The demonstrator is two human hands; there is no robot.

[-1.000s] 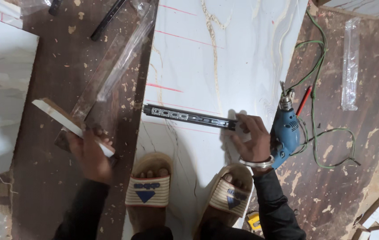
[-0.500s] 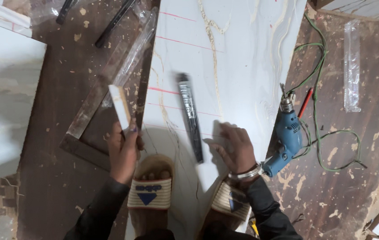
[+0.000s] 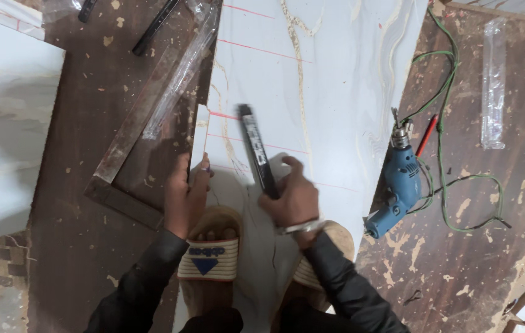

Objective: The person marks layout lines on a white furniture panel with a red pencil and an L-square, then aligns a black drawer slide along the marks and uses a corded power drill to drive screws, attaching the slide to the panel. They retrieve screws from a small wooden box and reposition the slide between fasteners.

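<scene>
While rail (image 3: 255, 148) now lies lengthwise on board (image 3: 349, 80), turned since earlier: R hand (image 3: 290, 197) clamped on rail; L hand (image 3: 185, 194) clamped on strip (image 3: 199, 132), brought to board edge; drill (image 3: 398, 185) beside.

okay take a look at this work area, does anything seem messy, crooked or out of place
Yes. Wood chips and dust are scattered over the brown floor. The blue drill lies on that floor with its green cord in loose tangles. The person stands in sandals on the white marbled panel, which looks odd for a finished surface.
</scene>
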